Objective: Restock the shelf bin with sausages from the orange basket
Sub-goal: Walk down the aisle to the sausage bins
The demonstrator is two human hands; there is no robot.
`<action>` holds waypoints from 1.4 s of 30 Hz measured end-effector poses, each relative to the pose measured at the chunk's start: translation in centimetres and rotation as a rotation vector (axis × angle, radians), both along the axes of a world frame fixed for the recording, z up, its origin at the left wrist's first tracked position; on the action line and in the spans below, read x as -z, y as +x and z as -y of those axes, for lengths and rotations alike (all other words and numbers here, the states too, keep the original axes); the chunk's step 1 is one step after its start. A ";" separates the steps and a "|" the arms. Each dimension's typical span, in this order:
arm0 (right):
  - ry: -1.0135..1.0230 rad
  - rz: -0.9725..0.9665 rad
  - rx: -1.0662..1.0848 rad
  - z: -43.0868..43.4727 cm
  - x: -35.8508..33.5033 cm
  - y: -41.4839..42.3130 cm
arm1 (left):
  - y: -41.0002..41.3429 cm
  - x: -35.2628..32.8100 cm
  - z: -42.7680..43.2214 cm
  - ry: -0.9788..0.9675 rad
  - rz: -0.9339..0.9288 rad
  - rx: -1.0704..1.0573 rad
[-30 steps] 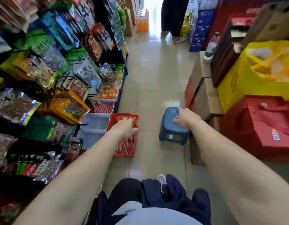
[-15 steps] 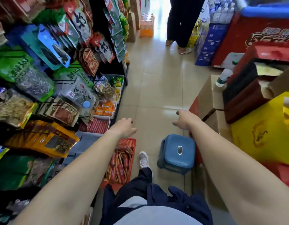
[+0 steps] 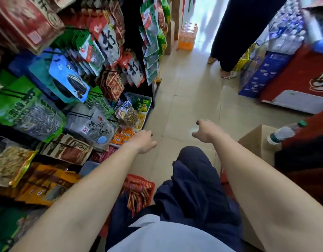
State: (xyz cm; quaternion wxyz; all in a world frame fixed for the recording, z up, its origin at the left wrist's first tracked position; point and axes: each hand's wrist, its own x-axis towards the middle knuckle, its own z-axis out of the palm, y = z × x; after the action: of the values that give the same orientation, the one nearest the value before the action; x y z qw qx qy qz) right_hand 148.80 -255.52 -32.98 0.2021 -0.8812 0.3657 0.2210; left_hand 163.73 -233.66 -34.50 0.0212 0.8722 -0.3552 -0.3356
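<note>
The orange basket [image 3: 139, 180] sits on the floor below me, partly hidden by my dark trouser leg, with several red sausages [image 3: 137, 196] lying in it. A shelf bin of red sausages [image 3: 104, 154] shows just under my left forearm at the shelf's foot. My left hand [image 3: 143, 141] hangs in the air above that bin, fingers loosely curled and holding nothing. My right hand [image 3: 205, 130] is out over the floor tiles, fingers bent, with nothing in it.
Hanging snack bags [image 3: 95, 57] crowd the shelf on the left. A bin of orange packets [image 3: 122, 136] lies beside the sausage bin. A cardboard box [image 3: 257, 140] with a water bottle [image 3: 284, 131] stands right. A person [image 3: 233, 33] stands down the aisle.
The view has risen and tipped forward. The basket slid down toward my legs, and the blue stool has gone out of sight. Both hands lifted away from the basket and stool.
</note>
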 end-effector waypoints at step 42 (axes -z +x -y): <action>0.168 -0.105 -1.597 -19.9 4.3 24.4 | -8.6 3.2 -13.0 0.049 -0.119 -1.539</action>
State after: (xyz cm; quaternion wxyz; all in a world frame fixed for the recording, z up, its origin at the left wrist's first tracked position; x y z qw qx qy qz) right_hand 173.15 -235.61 -37.32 0.0311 -0.8470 -0.3837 0.3666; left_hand 155.09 -220.64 -37.70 0.2482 0.8543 0.3603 -0.2805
